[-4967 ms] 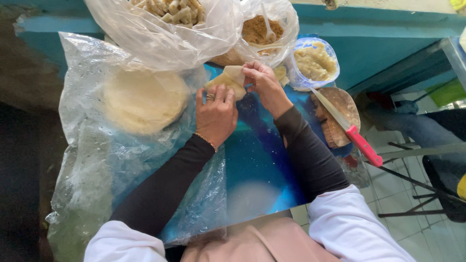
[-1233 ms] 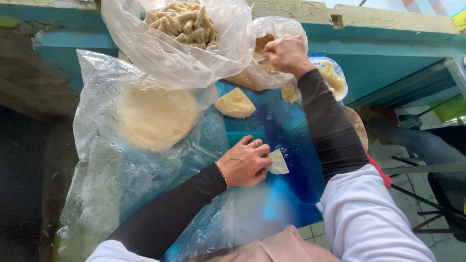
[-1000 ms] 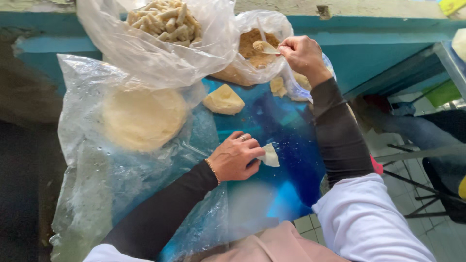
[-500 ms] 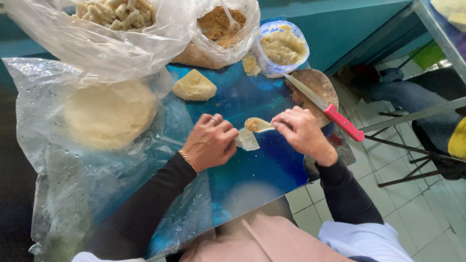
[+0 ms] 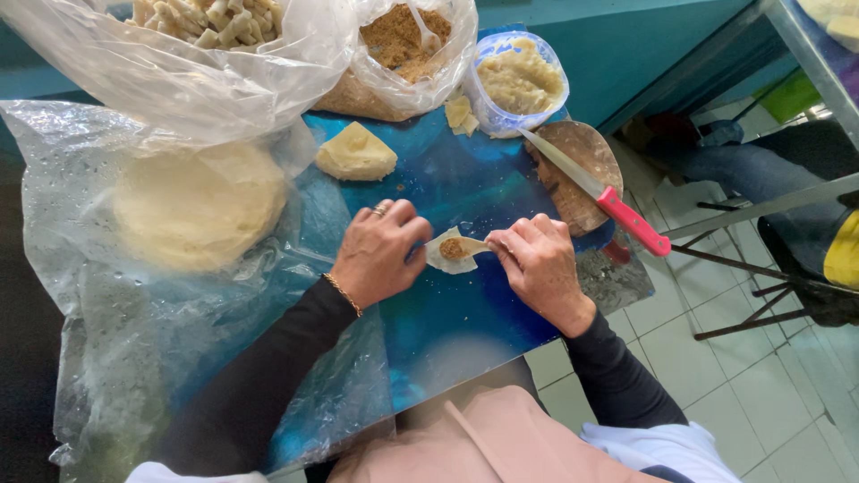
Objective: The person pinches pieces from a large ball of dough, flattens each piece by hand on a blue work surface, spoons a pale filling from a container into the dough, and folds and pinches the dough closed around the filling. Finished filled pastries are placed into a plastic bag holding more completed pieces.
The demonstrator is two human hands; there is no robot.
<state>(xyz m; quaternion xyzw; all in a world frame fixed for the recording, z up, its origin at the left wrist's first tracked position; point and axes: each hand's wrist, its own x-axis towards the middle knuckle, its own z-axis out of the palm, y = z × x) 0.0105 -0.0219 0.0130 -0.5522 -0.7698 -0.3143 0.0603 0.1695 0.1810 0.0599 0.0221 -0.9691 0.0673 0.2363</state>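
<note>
Right there in the middle of the blue plastic-covered surface [image 5: 465, 313], the left hand [image 5: 380, 255] pins a small pale dough wrapper [image 5: 445, 259] flat with its fingertips, while the right hand [image 5: 537, 268] pinches a little spoon [image 5: 465, 247] loaded with brown crumbly filling and tips it onto the wrapper's centre. Both hands are closed on their things — fingers curled, nothing loose. To do this well, I'd say keep the filling in the middle, away from the edges, so the dough can seal — and keep the left fingers pressing lightly so the thin sheet doesn't slide. Up top sit the clear bag of brown filling [image 5: 403, 45], a wedge of pale dough [image 5: 355, 154], and a red-handled knife [image 5: 598, 192] resting on a round wooden board [image 5: 582, 170].
</note>
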